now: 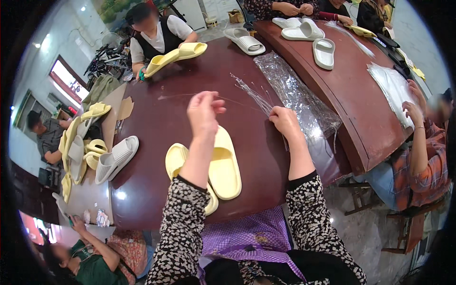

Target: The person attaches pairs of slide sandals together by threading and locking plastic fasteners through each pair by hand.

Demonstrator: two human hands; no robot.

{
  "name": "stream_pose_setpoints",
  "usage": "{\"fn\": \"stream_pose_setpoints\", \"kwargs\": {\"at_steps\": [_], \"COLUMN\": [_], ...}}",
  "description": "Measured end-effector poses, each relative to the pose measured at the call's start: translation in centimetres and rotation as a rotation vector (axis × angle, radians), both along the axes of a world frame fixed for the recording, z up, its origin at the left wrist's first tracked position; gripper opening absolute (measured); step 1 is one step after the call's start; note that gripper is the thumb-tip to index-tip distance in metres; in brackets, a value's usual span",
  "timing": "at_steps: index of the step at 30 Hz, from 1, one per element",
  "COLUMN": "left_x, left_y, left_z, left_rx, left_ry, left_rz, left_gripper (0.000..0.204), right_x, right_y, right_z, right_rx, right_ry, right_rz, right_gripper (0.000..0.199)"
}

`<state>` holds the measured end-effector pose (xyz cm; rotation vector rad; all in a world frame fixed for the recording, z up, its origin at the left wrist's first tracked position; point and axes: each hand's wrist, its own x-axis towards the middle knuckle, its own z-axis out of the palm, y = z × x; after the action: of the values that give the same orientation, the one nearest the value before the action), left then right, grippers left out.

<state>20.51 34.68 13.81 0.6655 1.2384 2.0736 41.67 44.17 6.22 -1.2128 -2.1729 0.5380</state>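
Observation:
My left hand [204,112] is raised over the middle of the table, its fingers curled together. A fine thin strand [232,100] runs across at the fingers and looks held there. To the right, my right hand [286,122] closes on the lower end of a bundle of thin whitish plastic strands [254,94], which fan out toward the far side. Below my left forearm lies a pair of pale yellow slide slippers: one slipper [225,171] shows almost whole, and the other slipper [176,157] is partly covered by the forearm.
A crinkled clear plastic bag [297,90] lies right of the strands, near a grey slipper [244,41]. Across the dark red table [156,190] a person holds yellow slippers [175,58]. More slippers [78,142] are piled at left. Other people work at the right table [351,109].

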Motion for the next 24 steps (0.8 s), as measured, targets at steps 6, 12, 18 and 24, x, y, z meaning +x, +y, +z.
{"fn": "stream_pose_setpoints", "kwargs": {"at_steps": [6, 12, 18, 24], "left_x": [-4.1, -3.4, -0.7, 2.1], "left_y": [-6.3, -12.9, -18.1, -21.4], "left_z": [3.0, 2.4, -0.6, -1.8], "left_rx": [0.184, 0.252, 0.278, 0.198], "left_ry": [-0.119, -0.146, -0.229, -0.342], "left_rz": [0.082, 0.127, 0.173, 0.032], "left_gripper": [0.007, 0.008, 0.008, 0.01], "right_x": [-0.2, -0.5, -3.7, -6.5], "right_y": [0.1, -0.1, -5.6, -15.1], "right_z": [0.3, 0.0, 4.7, 6.1], "right_rx": [-0.018, 0.066, 0.04, 0.056], "right_ry": [-0.029, -0.017, 0.334, 0.059], "right_rz": [-0.005, -0.064, 0.273, 0.591], "right_gripper": [0.014, 0.014, 0.019, 0.023]}}
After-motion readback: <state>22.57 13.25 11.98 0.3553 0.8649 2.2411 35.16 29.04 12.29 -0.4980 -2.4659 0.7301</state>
